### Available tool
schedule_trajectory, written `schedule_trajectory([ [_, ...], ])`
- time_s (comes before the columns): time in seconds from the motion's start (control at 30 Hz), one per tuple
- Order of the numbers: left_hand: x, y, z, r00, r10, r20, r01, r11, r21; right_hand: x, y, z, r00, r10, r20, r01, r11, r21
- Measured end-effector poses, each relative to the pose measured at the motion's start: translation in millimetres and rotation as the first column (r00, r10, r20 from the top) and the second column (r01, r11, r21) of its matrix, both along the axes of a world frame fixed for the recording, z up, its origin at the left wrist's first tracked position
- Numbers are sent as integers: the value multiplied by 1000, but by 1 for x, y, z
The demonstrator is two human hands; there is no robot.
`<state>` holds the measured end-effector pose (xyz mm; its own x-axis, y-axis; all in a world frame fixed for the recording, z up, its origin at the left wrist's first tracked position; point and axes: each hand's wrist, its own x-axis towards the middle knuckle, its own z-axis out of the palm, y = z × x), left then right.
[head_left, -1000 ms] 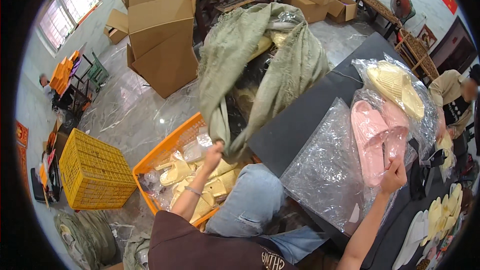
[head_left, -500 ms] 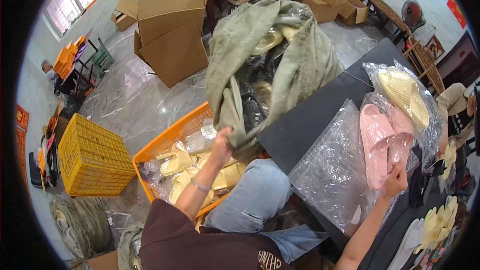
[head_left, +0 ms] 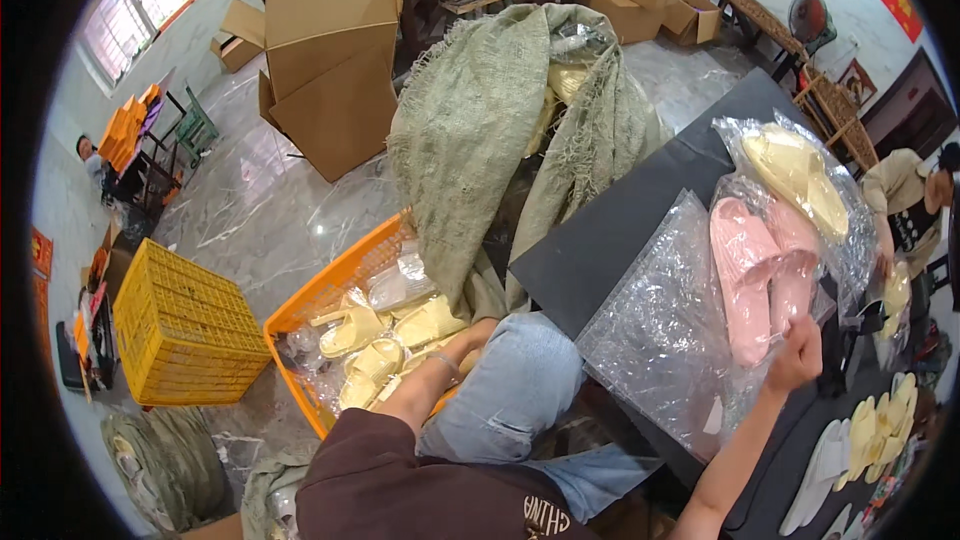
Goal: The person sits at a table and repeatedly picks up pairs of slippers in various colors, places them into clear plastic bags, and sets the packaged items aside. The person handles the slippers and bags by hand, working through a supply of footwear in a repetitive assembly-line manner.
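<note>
A pair of pink slippers (head_left: 742, 275) in a clear plastic bag (head_left: 735, 385) lies on the dark table. My right hand (head_left: 797, 354) is closed at the bag's near right edge, its fingers pinching the plastic. Beyond the pink pair sits a bagged cream-yellow pair (head_left: 795, 180). My left hand (head_left: 484, 334) reaches down between my knee and the orange basket (head_left: 340, 272), at the lower edge of a grey-green woven sack (head_left: 455, 130); its fingers are hidden. Bagged cream-yellow slippers (head_left: 372, 365) fill the basket. More pale slippers show inside the sack's opening.
The dark table (head_left: 620, 230) runs along my right, with grey slippers (head_left: 818, 470) and yellow slippers (head_left: 885, 425) near its right end. A yellow crate (head_left: 185, 330) stands left of the basket. Cardboard boxes (head_left: 330, 70) stand behind. Another person (head_left: 905, 205) is at the far right.
My left hand has moved down and right, letting the sack's edge drop, so its flap hangs across the opening. My right hand has shifted slightly right, off the slippers to the bag's edge.
</note>
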<state>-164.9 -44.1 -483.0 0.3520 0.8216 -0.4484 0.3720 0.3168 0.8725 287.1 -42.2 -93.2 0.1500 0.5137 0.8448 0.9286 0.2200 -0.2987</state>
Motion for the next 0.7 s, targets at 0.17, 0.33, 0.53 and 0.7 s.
schedule_trajectory([
  [0.17, 3, -15, 69, 982, 44, 182, -36, 998, -47, -91, -25, 58, 939, 343, 29, -341, 937, -71],
  [0.33, -20, -42, 57, 811, 366, 457, -184, 900, -394, -279, 27, 30, 694, 584, -421, -708, 450, -544],
  [0.53, 9, -66, 105, 372, 812, 451, -576, 583, -574, -373, 79, -60, 756, 612, -232, -402, 155, -902],
  [0.7, -3, -80, 140, 950, 242, 195, -284, 932, 225, -428, 53, -110, 889, 443, -118, -220, 186, -958],
])
